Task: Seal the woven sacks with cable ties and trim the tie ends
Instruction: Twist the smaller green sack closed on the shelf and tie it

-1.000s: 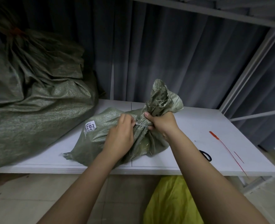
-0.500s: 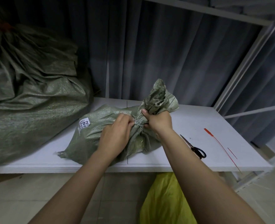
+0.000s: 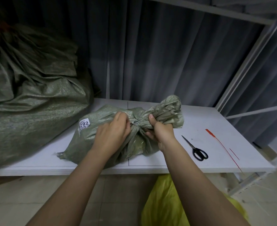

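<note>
Gripping the woven sack (image 3: 102, 128) at table centre, your left hand (image 3: 113, 132) clamped its body and your right hand (image 3: 160, 128) its gathered neck; loosen either and the bunch could spread before the red cable tie (image 3: 216, 141), lying untouched at three o'clock, arrived.

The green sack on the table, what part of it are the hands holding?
Both hands grip the small green sack at its gathered neck: left hand on the body side, right hand just below the bunched top.

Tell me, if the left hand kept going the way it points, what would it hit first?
The left hand points right, into the sack's gathered neck; just beyond is probably the right hand.
</note>
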A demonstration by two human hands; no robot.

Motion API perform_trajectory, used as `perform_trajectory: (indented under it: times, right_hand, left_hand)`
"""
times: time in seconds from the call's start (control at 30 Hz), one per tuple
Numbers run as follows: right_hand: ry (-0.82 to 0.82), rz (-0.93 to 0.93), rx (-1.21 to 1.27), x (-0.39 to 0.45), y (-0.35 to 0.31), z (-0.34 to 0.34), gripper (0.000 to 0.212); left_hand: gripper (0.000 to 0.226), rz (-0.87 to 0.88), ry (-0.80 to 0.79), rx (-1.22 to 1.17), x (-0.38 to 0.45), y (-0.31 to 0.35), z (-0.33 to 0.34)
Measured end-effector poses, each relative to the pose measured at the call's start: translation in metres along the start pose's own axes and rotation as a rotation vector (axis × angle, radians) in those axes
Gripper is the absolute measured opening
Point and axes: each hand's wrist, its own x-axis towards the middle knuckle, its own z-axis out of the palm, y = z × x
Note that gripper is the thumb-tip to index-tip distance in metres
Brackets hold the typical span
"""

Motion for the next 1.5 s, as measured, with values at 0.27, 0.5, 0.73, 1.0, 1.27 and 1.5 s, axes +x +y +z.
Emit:
perform_trajectory:
  times: [0.27, 0.5, 0.73, 1.0, 1.27, 1.5]
  right_hand:
    - [0.073, -0.189, -0.378, -0.013, -0.003, -0.011, 0.066]
    - [-0.179, -0.235, -0.487, -0.046, -0.022, -0.01, 0.074]
    - [-0.129, -0.992, -0.648, -0.044, -0.005, 0.012, 0.037]
    - [-0.084, -1.079, -0.805, -0.013, 0.027, 0.009, 0.028]
    - [-0.09, -1.167, -0.866, 0.004, 0.031, 0.004, 0.029]
    - [-0.189, -1.072, -0.873, 0.006, 0.022, -0.002, 0.034]
  left_hand:
    - [0.021, 0.015, 0.048, -0.057, 0.001, 0.0, 0.002]
    - [0.024, 0.016, 0.098, -0.099, 0.006, 0.0, 0.004]
    - [0.022, 0.025, 0.1, -0.163, 0.005, -0.001, 0.007]
    - [0.021, 0.085, 0.092, -0.07, 0.001, -0.003, 0.006]
    - [0.019, 0.084, 0.114, 0.009, 0.001, -0.007, 0.006]
    - [0.018, 0.069, 0.08, -0.03, -0.001, -0.005, 0.005]
